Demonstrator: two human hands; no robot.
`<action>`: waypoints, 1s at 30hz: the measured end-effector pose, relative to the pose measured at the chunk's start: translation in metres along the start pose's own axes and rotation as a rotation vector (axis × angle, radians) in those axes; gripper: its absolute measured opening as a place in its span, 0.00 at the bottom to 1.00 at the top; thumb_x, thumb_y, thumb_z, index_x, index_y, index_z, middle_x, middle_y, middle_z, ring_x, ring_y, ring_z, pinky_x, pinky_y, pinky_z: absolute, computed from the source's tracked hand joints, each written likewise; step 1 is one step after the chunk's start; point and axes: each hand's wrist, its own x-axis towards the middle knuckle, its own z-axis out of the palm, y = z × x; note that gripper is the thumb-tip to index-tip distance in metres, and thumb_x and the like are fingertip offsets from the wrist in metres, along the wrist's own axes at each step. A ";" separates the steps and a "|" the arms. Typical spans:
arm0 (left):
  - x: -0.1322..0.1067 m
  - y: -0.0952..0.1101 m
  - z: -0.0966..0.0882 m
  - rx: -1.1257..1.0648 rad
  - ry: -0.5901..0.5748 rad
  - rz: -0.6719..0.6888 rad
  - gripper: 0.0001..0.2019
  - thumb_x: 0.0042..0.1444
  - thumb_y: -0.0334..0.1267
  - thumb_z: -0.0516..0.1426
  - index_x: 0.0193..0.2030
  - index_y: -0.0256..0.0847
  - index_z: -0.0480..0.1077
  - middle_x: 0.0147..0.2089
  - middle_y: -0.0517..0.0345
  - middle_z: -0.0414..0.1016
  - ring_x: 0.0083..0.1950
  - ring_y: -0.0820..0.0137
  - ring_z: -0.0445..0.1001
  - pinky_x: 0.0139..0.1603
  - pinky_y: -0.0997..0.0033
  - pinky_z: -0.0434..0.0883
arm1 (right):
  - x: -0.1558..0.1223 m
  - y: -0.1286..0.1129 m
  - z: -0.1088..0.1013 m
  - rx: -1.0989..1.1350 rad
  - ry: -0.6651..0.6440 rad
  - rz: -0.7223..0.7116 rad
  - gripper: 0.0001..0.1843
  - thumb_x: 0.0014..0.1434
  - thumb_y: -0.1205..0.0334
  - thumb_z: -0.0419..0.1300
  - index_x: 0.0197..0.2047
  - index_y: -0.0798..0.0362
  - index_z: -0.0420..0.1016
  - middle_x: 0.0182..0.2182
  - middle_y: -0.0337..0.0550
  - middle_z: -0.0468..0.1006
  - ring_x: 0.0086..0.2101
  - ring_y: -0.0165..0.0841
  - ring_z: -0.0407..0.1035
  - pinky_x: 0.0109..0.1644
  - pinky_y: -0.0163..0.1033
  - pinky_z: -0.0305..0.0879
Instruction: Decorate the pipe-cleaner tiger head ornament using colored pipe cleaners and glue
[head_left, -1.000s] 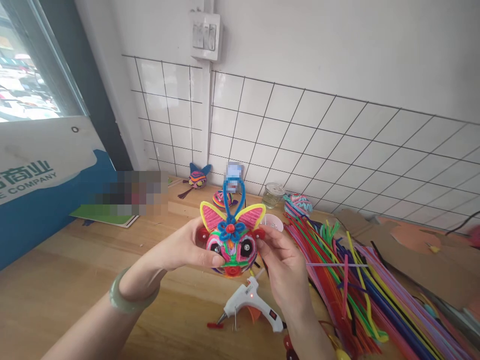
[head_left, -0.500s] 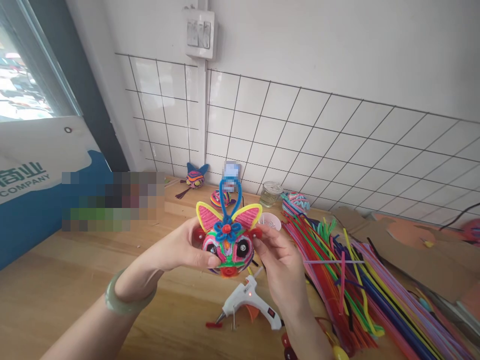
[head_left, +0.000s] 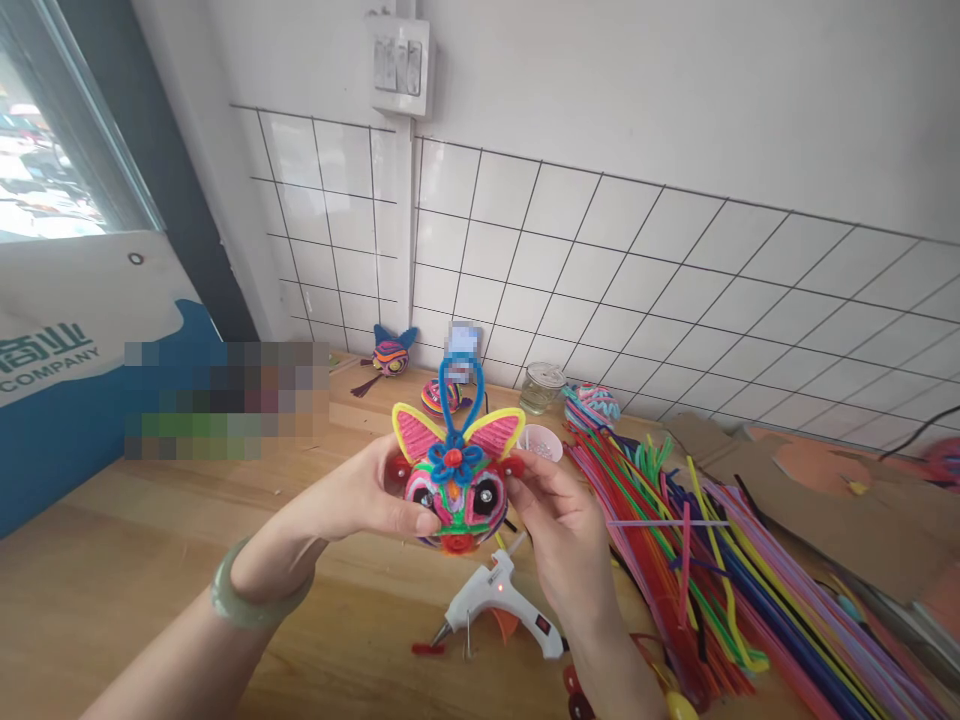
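Between my two hands is a pipe-cleaner animal head (head_left: 454,500), facing me, with pink ears edged in yellow, black eyes with shiny centres, a blue flower and a blue hanging loop. My left hand (head_left: 375,495) grips its left side, the thumb lying across the front below one eye. On the other side, my right hand (head_left: 555,510) pinches near the red round ornament below the ear; its other fingers are partly hidden behind. Below the head, a white glue gun (head_left: 499,600) with a lit red light stands on the wooden table (head_left: 330,610), its nozzle pointing down left.
Bundles of colourful pipe cleaners (head_left: 675,560) spread over the right side, beside cardboard (head_left: 832,530). Along the wall are a blue-eared animal head (head_left: 391,352), a glass jar (head_left: 541,388), a striped pipe-cleaner piece (head_left: 592,406) and a small pink bowl (head_left: 543,443). A red stick (head_left: 428,650) lies under the nozzle.
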 end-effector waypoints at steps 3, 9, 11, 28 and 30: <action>0.001 0.000 0.000 -0.010 -0.010 0.005 0.25 0.44 0.35 0.68 0.50 0.36 0.69 0.44 0.49 0.79 0.44 0.64 0.77 0.44 0.70 0.73 | 0.000 0.000 0.000 0.004 0.003 -0.001 0.11 0.54 0.59 0.68 0.43 0.45 0.81 0.39 0.40 0.83 0.40 0.32 0.76 0.45 0.36 0.72; 0.001 -0.003 -0.004 0.007 0.010 -0.011 0.26 0.43 0.37 0.69 0.50 0.36 0.69 0.43 0.50 0.79 0.42 0.65 0.77 0.43 0.70 0.73 | -0.001 0.000 0.001 0.014 -0.002 -0.004 0.11 0.54 0.60 0.68 0.42 0.46 0.81 0.38 0.40 0.83 0.39 0.32 0.76 0.44 0.36 0.72; 0.001 -0.003 -0.004 0.012 0.013 -0.018 0.26 0.42 0.37 0.69 0.50 0.36 0.69 0.44 0.49 0.79 0.42 0.64 0.77 0.42 0.71 0.73 | -0.001 0.000 0.001 0.007 -0.008 -0.002 0.11 0.54 0.59 0.68 0.43 0.46 0.80 0.39 0.41 0.83 0.40 0.33 0.76 0.44 0.37 0.72; -0.009 0.007 -0.035 -0.012 0.126 0.100 0.31 0.44 0.42 0.68 0.55 0.36 0.68 0.45 0.43 0.79 0.45 0.56 0.78 0.45 0.61 0.75 | 0.061 0.065 -0.010 -0.512 -0.348 0.190 0.14 0.61 0.58 0.62 0.47 0.56 0.74 0.42 0.44 0.78 0.38 0.35 0.74 0.42 0.45 0.73; -0.010 0.008 -0.036 -0.035 0.131 0.118 0.29 0.44 0.41 0.68 0.54 0.36 0.69 0.45 0.44 0.79 0.46 0.56 0.78 0.47 0.61 0.75 | 0.066 0.071 -0.008 -0.599 -0.362 0.181 0.16 0.65 0.57 0.58 0.53 0.55 0.70 0.50 0.46 0.74 0.44 0.36 0.72 0.46 0.47 0.72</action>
